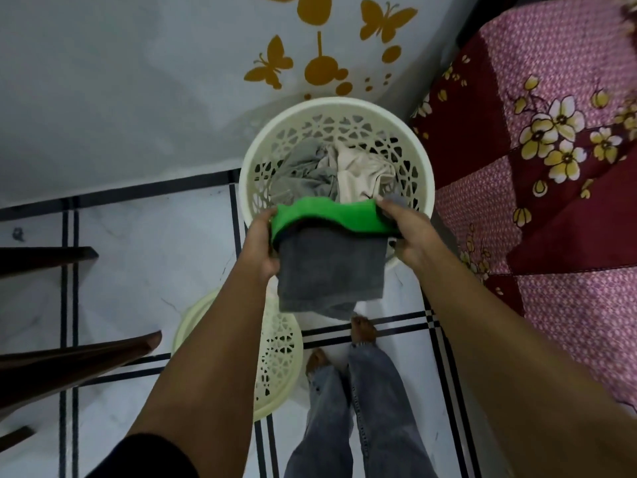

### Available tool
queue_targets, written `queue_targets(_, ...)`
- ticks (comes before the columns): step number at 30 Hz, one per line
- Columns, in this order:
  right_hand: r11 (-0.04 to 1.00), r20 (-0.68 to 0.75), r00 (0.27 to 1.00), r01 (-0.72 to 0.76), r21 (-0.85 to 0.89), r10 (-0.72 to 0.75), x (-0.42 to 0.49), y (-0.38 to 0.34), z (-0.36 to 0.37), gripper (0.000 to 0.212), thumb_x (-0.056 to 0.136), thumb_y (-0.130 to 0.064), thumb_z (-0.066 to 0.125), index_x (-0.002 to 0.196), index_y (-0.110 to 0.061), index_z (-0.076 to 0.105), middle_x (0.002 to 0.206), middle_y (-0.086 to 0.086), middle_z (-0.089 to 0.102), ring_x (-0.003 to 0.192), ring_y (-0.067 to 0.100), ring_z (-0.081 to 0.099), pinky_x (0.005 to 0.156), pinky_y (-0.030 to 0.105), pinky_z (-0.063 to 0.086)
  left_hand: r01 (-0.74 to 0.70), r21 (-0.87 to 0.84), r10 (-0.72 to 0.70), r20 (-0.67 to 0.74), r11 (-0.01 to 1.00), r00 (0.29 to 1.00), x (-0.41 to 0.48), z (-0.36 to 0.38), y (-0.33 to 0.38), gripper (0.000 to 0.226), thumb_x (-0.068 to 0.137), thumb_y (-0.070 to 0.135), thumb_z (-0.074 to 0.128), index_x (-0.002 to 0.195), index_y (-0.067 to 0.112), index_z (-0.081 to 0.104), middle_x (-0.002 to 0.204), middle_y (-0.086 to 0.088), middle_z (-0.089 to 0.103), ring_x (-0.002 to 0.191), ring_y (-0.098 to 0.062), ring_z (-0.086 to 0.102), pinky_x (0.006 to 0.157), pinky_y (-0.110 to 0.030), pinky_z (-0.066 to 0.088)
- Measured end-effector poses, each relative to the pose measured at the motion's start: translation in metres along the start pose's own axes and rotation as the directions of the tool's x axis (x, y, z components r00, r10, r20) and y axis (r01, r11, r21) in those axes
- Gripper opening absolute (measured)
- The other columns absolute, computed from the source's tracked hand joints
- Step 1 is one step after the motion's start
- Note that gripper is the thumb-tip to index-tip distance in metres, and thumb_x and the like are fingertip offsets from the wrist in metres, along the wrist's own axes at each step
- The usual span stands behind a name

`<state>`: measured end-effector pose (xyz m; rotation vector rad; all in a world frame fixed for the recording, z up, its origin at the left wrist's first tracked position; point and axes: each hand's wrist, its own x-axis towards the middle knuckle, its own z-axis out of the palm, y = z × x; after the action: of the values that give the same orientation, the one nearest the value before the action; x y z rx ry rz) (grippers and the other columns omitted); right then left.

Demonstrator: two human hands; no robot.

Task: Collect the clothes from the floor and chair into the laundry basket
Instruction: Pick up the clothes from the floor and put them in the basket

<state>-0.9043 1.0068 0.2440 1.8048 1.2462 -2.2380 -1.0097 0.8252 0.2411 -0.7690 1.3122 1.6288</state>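
A cream, perforated laundry basket stands on the tiled floor against the wall. Inside it lie a grey garment and a beige garment. Over the basket's near rim I hold a grey garment with a bright green waistband, stretched between both hands and hanging down. My left hand grips its left end and my right hand grips its right end.
The basket's cream lid lies on the floor beneath my left forearm. Dark wooden chair parts jut in from the left. A bed with a maroon and pink floral cover fills the right side. My bare feet stand below the basket.
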Motion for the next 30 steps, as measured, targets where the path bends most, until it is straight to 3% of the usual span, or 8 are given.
queue_targets(2, 0.995, 0.093, 0.992, 0.083, 0.052, -0.087, -0.002, -0.019, 0.015, 0.034, 0.082, -0.021, 0.071, 0.113, -0.009, 0.064, 0.098, 0.005, 0.070, 0.089, 0.020, 0.067, 0.071, 0.032, 0.057, -0.085, -0.191, 0.095, 0.045, 0.978, 0.994, 0.000, 0.012, 0.014, 0.028, 0.096, 0.031, 0.045, 0.089, 0.012, 0.064, 0.073, -0.007, 0.070, 0.073, -0.023, 0.066, 0.065, -0.028, 0.055)
queue_targets(7, 0.979, -0.071, 0.979, 0.197, 0.060, -0.192, -0.004, -0.019, 0.028, 0.045, 0.079, -0.029, 0.072, 0.117, -0.009, 0.060, 0.123, 0.012, 0.063, 0.112, 0.029, 0.060, 0.099, 0.041, 0.050, -0.194, -0.320, 0.196, -0.025, 0.927, 0.980, 0.001, 0.023, 0.020, 0.048, 0.099, 0.024, 0.040, 0.145, 0.008, 0.034, 0.140, -0.015, 0.049, 0.133, -0.029, 0.045, 0.102, -0.040, 0.041)
queue_targets(11, 0.989, -0.243, 0.962, 0.142, 0.045, -0.128, -0.007, 0.016, 0.011, 0.025, 0.089, -0.014, 0.063, 0.110, -0.003, 0.064, 0.113, 0.013, 0.062, 0.086, 0.021, 0.059, 0.073, 0.020, 0.048, -0.275, -0.049, 0.233, -0.402, 0.960, 0.886, 0.002, 0.010, -0.014, 0.043, 0.091, 0.008, 0.053, 0.133, 0.003, 0.049, 0.121, -0.012, 0.061, 0.112, -0.029, 0.058, 0.086, -0.030, 0.052)
queue_targets(13, 0.993, -0.327, 0.940, 0.110, 0.032, -0.093, 0.000, 0.043, 0.004, 0.042, 0.088, -0.011, 0.063, 0.127, -0.002, 0.054, 0.126, 0.013, 0.057, 0.104, 0.026, 0.057, 0.085, 0.023, 0.044, -0.209, 0.069, 0.215, -0.507, 0.975, 0.835, 0.012, 0.001, -0.038, 0.059, 0.086, 0.011, 0.062, 0.139, 0.006, 0.038, 0.129, -0.012, 0.054, 0.111, -0.031, 0.057, 0.091, -0.032, 0.049)
queue_targets(17, 0.998, -0.450, 0.891, 0.055, -0.015, -0.056, 0.014, 0.083, 0.001, 0.065, 0.081, -0.009, 0.069, 0.139, -0.008, 0.039, 0.139, 0.017, 0.042, 0.115, 0.034, 0.053, 0.099, 0.040, 0.047, 0.010, 0.060, 0.012, -0.356, 0.998, 0.934, 0.028, 0.000, -0.083, 0.065, 0.086, 0.010, 0.066, 0.138, 0.009, 0.028, 0.135, -0.017, 0.047, 0.113, -0.031, 0.054, 0.090, -0.043, 0.051)
queue_targets(20, 0.998, -0.423, 0.906, 0.003, 0.067, 0.026, 0.022, 0.102, 0.000, 0.078, 0.082, -0.004, 0.067, 0.146, -0.015, 0.022, 0.140, 0.018, 0.037, 0.117, 0.035, 0.051, 0.099, 0.046, 0.048, -0.032, -0.011, 0.027, -0.307, 0.999, 0.951, 0.035, 0.005, -0.105, 0.064, 0.088, -0.006, 0.053, 0.141, 0.015, 0.023, 0.122, -0.011, 0.046, 0.104, -0.030, 0.054, 0.081, -0.044, 0.053)
queue_targets(27, 0.987, -0.293, 0.954, -0.011, 0.159, 0.058, 0.008, 0.141, -0.037, 0.055, 0.082, 0.008, 0.061, 0.133, -0.007, 0.048, 0.122, 0.017, 0.061, 0.107, 0.035, 0.062, 0.062, 0.036, 0.058, 0.006, -0.058, -0.025, -0.330, 0.998, 0.944, 0.009, -0.012, -0.151, 0.067, 0.086, -0.013, 0.046, 0.140, 0.016, 0.019, 0.130, -0.017, 0.045, 0.100, -0.034, 0.057, 0.063, -0.043, 0.055)
queue_targets(30, 0.992, -0.280, 0.957, -0.039, 0.123, 0.072, -0.022, 0.182, -0.071, 0.054, 0.082, 0.008, 0.061, 0.133, -0.007, 0.048, 0.122, 0.018, 0.061, 0.105, 0.035, 0.063, 0.065, 0.036, 0.057, 0.021, -0.091, -0.052, -0.357, 0.996, 0.933, -0.027, -0.026, -0.205, 0.070, 0.087, -0.012, 0.050, 0.141, 0.016, 0.016, 0.125, -0.016, 0.046, 0.097, -0.031, 0.056, 0.070, -0.042, 0.054)
